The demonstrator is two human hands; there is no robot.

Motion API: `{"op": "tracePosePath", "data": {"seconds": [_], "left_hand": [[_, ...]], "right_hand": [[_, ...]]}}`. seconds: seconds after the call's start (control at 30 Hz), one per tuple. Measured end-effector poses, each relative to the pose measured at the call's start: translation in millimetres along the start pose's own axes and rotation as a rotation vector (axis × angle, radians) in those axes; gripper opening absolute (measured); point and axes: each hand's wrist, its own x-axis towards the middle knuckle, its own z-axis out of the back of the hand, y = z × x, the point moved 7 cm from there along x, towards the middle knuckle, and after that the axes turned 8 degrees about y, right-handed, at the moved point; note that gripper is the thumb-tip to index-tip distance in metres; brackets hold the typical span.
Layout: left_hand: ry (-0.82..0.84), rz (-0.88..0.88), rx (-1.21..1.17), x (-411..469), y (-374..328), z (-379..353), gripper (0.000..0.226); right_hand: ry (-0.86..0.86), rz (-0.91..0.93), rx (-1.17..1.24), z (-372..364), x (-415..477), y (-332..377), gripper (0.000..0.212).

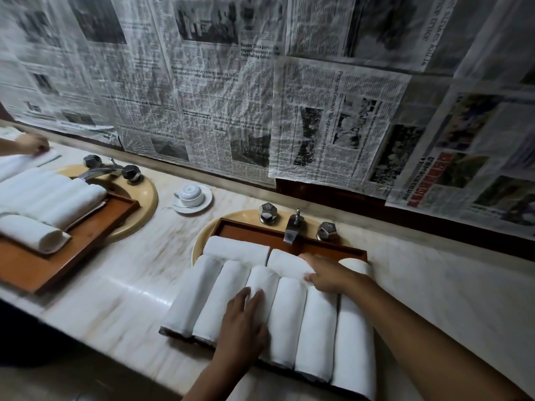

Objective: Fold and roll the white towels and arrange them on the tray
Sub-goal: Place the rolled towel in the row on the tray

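- My left hand (pixel 244 322) lies flat, fingers straight and together, pressing down on the third roll (pixel 263 277) from the left in the front row.
- My right hand (pixel 327 274) curls round the back right roll (pixel 285 263), thumb over its far side and fingers hooked on its near edge.
- The rolled towels (pixel 317 328) are on the wooden tray (pixel 249 227): six side by side in front, two lying crosswise behind.
- The tray sits across the sink (pixel 198 247), just under the tap (pixel 292 230).
- A cup (pixel 189 193) stands on the counter (pixel 115 293), off to the left.
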Motion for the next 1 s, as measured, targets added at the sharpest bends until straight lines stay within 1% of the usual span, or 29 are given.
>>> {"op": "tracePosePath", "data": {"seconds": [0.23,0.33,0.7,0.87,1.0], "left_hand": [[0.021,0.018,0.023,1,-1,-2,0.075],[0.027,0.016,0.028,1,-1,-3,0.075],[0.055,-0.005,0.021,2,-1,3,0.075],[0.031,0.002,0.014,5,0,12,0.064],[-0.097,0.012,0.016,12,-9,24,0.053]], "right_hand": [[-0.12,0.035,-0.097,-8,-9,12,0.071],[-0.106,0.024,-0.144,-7,-4,16,0.073],[-0.073,0.06,-0.092,-3,-1,19,0.072],[-0.222,0.093,0.051,3,-30,13,0.067],[-0.375,0.103,0.231,2,-69,0,0.061]]}}
